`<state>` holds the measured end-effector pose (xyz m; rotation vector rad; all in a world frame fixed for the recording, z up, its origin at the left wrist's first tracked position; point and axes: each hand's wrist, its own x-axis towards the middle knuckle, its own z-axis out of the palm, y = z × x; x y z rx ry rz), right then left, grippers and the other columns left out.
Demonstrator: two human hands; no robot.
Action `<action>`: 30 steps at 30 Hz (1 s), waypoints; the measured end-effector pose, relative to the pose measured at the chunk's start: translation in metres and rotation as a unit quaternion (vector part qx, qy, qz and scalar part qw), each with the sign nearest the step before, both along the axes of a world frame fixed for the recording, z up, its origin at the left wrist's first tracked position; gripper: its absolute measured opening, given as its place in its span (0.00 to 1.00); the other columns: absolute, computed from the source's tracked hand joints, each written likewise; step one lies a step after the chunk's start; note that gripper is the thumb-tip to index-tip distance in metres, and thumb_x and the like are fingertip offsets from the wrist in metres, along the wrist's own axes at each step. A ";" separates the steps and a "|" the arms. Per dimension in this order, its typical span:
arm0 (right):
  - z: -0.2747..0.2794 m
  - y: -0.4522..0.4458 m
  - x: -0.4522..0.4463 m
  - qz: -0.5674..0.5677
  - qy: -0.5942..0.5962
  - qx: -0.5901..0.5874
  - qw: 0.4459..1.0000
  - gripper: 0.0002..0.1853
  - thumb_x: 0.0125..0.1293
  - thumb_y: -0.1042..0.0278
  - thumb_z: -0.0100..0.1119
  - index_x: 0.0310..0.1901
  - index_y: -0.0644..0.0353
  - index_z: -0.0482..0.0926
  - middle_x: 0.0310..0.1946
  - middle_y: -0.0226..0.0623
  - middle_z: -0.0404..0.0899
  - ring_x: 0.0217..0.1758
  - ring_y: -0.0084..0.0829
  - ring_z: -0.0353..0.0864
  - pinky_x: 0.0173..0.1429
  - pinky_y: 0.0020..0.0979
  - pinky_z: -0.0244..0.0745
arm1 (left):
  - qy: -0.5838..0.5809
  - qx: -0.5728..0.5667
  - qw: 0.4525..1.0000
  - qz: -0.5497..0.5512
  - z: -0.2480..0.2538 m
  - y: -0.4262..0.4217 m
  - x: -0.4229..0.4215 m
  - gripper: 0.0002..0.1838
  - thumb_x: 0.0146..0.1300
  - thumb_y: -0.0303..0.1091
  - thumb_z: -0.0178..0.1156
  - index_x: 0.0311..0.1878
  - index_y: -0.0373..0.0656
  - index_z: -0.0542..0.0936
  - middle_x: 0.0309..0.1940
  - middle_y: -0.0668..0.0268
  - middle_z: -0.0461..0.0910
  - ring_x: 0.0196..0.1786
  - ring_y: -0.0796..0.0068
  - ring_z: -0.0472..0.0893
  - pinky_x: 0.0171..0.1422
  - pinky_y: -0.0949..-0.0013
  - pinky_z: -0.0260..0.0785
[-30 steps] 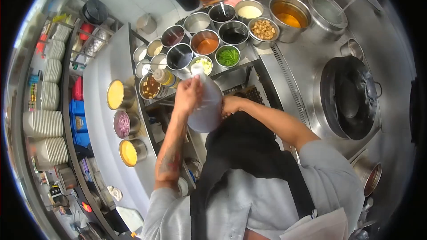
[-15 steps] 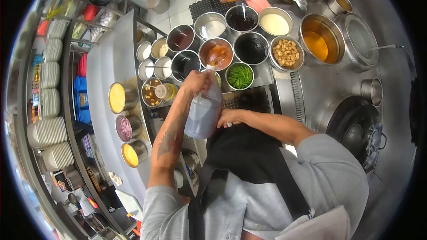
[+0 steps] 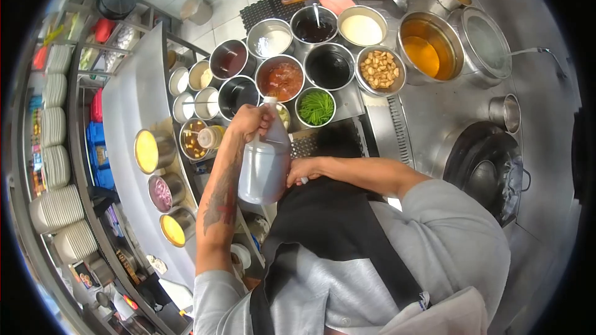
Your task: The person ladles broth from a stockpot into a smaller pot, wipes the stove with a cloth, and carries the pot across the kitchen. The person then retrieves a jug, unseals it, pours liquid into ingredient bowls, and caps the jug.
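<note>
A large translucent plastic jug [image 3: 264, 174] holds dark liquid and leans so that its mouth meets the near edge of a steel pot of orange-red sauce [image 3: 280, 80]. My left hand [image 3: 251, 121] is closed on the jug near its neck. Against the jug's right side is my right hand [image 3: 304, 170], its fingers curled, with a bit of something white showing beneath them. Beside the jug's neck stand a pot of chopped greens [image 3: 316, 107] and a partly hidden pot of pale pieces [image 3: 284, 115]. The sauce surface looks rippled and bubbly.
Steel pots surround the sauce, one with brown chunks [image 3: 380, 70]. A squeeze bottle [image 3: 210, 137] is left of the jug. Three pots, one with purple onion [image 3: 162, 192], line the left counter. A black wok [image 3: 483, 174] and an oil pot [image 3: 428, 49] are right.
The jug and both hands have shifted left and slightly down in view as the camera moved. The jug's mouth has come to the sauce pot, whose smooth surface has turned rippled.
</note>
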<state>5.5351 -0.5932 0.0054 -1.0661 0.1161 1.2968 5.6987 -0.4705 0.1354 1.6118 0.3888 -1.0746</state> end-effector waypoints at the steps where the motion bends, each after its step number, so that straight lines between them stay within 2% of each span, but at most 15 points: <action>1: 0.011 -0.003 0.001 0.009 -0.017 -0.002 1.000 0.08 0.54 0.75 0.74 0.27 0.65 0.81 0.21 0.33 0.78 0.23 0.23 0.76 0.25 0.28 0.68 | 0.004 0.000 1.000 0.008 0.002 -0.001 0.000 0.21 0.80 0.39 0.52 0.36 0.29 0.78 0.23 0.74 0.67 0.21 0.83 0.64 0.23 0.75 0.55; 4: 0.022 -0.003 0.003 0.022 -0.029 -0.013 0.999 0.09 0.54 0.74 0.75 0.26 0.66 0.81 0.21 0.33 0.78 0.22 0.24 0.76 0.24 0.29 0.68 | 0.023 -0.021 0.999 0.024 0.002 0.003 0.003 0.21 0.80 0.38 0.52 0.38 0.27 0.79 0.24 0.72 0.69 0.21 0.83 0.66 0.23 0.76 0.57; 11: 0.019 -0.001 0.004 -0.004 -0.008 0.030 1.000 0.09 0.54 0.78 0.74 0.25 0.65 0.80 0.19 0.29 0.74 0.22 0.23 0.74 0.24 0.27 0.68 | 0.014 -0.009 0.999 0.031 0.006 0.002 0.002 0.20 0.80 0.37 0.52 0.39 0.26 0.79 0.24 0.73 0.69 0.22 0.83 0.66 0.23 0.76 0.58; 13: 0.005 0.003 0.001 -0.001 -0.006 0.026 1.000 0.09 0.54 0.79 0.74 0.25 0.64 0.79 0.19 0.29 0.74 0.22 0.22 0.74 0.24 0.26 0.68 | 0.009 -0.017 0.999 0.039 0.007 0.002 0.002 0.21 0.80 0.35 0.50 0.34 0.27 0.77 0.23 0.69 0.69 0.21 0.80 0.66 0.22 0.74 0.58; 20: 0.005 0.002 -0.001 0.009 -0.019 0.020 1.000 0.08 0.53 0.77 0.75 0.28 0.66 0.82 0.21 0.30 0.77 0.22 0.22 0.74 0.24 0.26 0.68 | 0.022 -0.023 0.998 0.055 0.004 0.003 0.001 0.21 0.80 0.36 0.51 0.34 0.26 0.78 0.22 0.69 0.68 0.21 0.80 0.65 0.22 0.74 0.58; 22: 0.003 0.003 -0.003 0.011 -0.027 0.017 0.999 0.08 0.53 0.77 0.75 0.29 0.66 0.83 0.22 0.31 0.78 0.22 0.21 0.74 0.24 0.26 0.67 | 0.020 -0.004 0.999 0.030 0.002 0.003 -0.001 0.19 0.80 0.37 0.51 0.39 0.28 0.78 0.24 0.74 0.68 0.22 0.84 0.65 0.23 0.77 0.58; 24: 0.004 0.003 -0.002 0.016 -0.005 0.016 1.000 0.10 0.49 0.81 0.75 0.31 0.64 0.81 0.24 0.30 0.76 0.21 0.21 0.73 0.22 0.25 0.72 | 0.020 -0.005 0.999 0.029 0.002 0.003 -0.001 0.19 0.80 0.37 0.51 0.39 0.28 0.78 0.24 0.74 0.68 0.22 0.84 0.65 0.23 0.77 0.58; 29: 0.000 0.004 -0.003 0.018 -0.005 0.020 1.000 0.10 0.50 0.81 0.75 0.30 0.63 0.80 0.23 0.30 0.75 0.20 0.21 0.73 0.22 0.24 0.71 | 0.023 -0.006 0.999 0.031 0.001 0.003 -0.003 0.19 0.80 0.38 0.52 0.39 0.28 0.78 0.24 0.74 0.68 0.22 0.84 0.65 0.23 0.77 0.58; 30: 0.000 0.004 -0.004 0.020 -0.013 0.019 1.000 0.10 0.50 0.81 0.75 0.29 0.63 0.80 0.23 0.30 0.75 0.20 0.20 0.73 0.22 0.24 0.71 | 0.022 -0.004 0.999 0.044 0.002 0.003 -0.003 0.20 0.80 0.37 0.51 0.37 0.27 0.79 0.23 0.71 0.68 0.21 0.82 0.65 0.22 0.75 0.59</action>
